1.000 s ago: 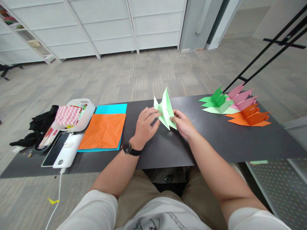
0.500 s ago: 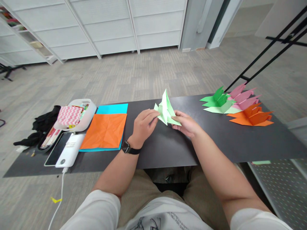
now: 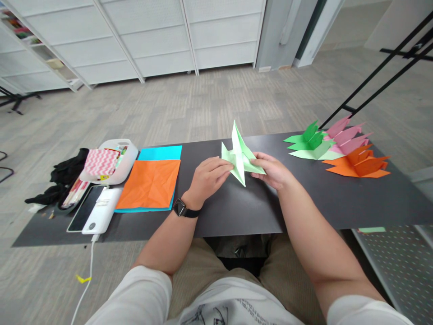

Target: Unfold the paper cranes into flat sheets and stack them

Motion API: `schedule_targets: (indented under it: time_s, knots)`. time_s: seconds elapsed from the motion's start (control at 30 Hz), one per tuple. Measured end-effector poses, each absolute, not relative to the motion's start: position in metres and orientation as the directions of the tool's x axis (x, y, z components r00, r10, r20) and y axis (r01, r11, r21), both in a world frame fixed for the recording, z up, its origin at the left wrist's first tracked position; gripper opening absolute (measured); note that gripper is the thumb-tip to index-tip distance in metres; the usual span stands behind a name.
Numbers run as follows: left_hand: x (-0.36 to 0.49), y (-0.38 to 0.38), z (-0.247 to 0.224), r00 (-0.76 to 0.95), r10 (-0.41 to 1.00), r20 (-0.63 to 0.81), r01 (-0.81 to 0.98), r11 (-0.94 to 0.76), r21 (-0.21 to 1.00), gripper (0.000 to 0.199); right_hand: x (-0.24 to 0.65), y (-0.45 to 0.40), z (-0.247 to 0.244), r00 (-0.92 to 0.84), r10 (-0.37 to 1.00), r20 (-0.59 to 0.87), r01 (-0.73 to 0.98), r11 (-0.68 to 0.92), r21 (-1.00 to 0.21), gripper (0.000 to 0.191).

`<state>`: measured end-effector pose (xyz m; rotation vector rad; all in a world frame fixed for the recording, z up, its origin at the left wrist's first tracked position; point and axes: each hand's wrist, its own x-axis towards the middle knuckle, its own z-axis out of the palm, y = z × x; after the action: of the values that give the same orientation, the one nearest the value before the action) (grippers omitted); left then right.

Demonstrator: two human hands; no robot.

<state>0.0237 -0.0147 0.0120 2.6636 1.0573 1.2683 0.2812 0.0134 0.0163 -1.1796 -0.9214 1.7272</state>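
A light green folded paper piece with a tall upright point is held above the middle of the dark table. My left hand pinches its left side between thumb and fingers. At its right side, the thumb and fingers of my right hand grip a flap. The lowest point of the paper hangs between my hands. Some fingertips are hidden behind the paper.
Green, pink and orange folded papers stand at the right. Orange and blue sheets lie left, beside a white basket, a phone and a white power bank with a cable.
The light green paper has turned and moved slightly right, showing more of its flaps and lower point. Both hands have shifted a little right with it, still gripping its sides.
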Motion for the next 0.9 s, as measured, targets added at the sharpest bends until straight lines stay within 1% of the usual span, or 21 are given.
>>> schedule_targets:
  time_s: [0.1, 0.2, 0.3, 0.37, 0.47, 0.6, 0.7, 0.8, 0.9]
  knots:
    - [0.027, -0.016, 0.013, 0.44, 0.596, 0.671, 0.578, -0.761, 0.296, 0.016, 0.276, 0.012, 0.016, -0.19, 0.947, -0.26, -0.219, -0.299, -0.929, 0.033]
    - [0.031, -0.017, 0.01, 0.392, 0.63, 0.67, 0.61, -0.724, 0.323, 0.015, 0.268, 0.008, 0.015, -0.183, 0.971, -0.152, -0.223, -0.191, -0.956, 0.037]
    - [0.034, -0.016, 0.006, 0.348, 0.639, 0.686, 0.636, -0.699, 0.328, 0.022, 0.259, 0.005, 0.013, -0.214, 0.975, -0.053, -0.232, -0.103, -0.967, 0.04]
    - [0.035, -0.016, 0.003, 0.337, 0.645, 0.686, 0.642, -0.691, 0.333, 0.028, 0.255, 0.002, 0.011, -0.241, 0.97, -0.025, -0.228, -0.081, -0.97, 0.041]
    - [0.036, -0.017, 0.0, 0.319, 0.661, 0.679, 0.647, -0.675, 0.354, 0.043, 0.251, 0.0, 0.009, -0.271, 0.962, -0.03, -0.223, -0.093, -0.97, 0.041]
    - [0.036, -0.018, -0.001, 0.285, 0.661, 0.694, 0.643, -0.669, 0.373, 0.074, 0.249, 0.0, 0.006, -0.255, 0.967, -0.023, -0.211, -0.079, -0.974, 0.039]
    - [0.037, -0.018, -0.001, 0.308, 0.648, 0.696, 0.628, -0.688, 0.363, 0.083, 0.248, 0.001, 0.004, -0.233, 0.972, -0.017, -0.213, -0.068, -0.975, 0.038]
    - [0.037, -0.019, 0.0, 0.361, 0.663, 0.655, 0.621, -0.696, 0.361, 0.089, 0.246, 0.003, 0.003, -0.215, 0.976, -0.014, -0.233, -0.065, -0.97, 0.045]
    - [0.036, -0.021, 0.001, 0.402, 0.67, 0.625, 0.579, -0.714, 0.394, 0.104, 0.245, 0.003, 0.004, -0.162, 0.987, 0.009, -0.226, -0.028, -0.974, 0.047]
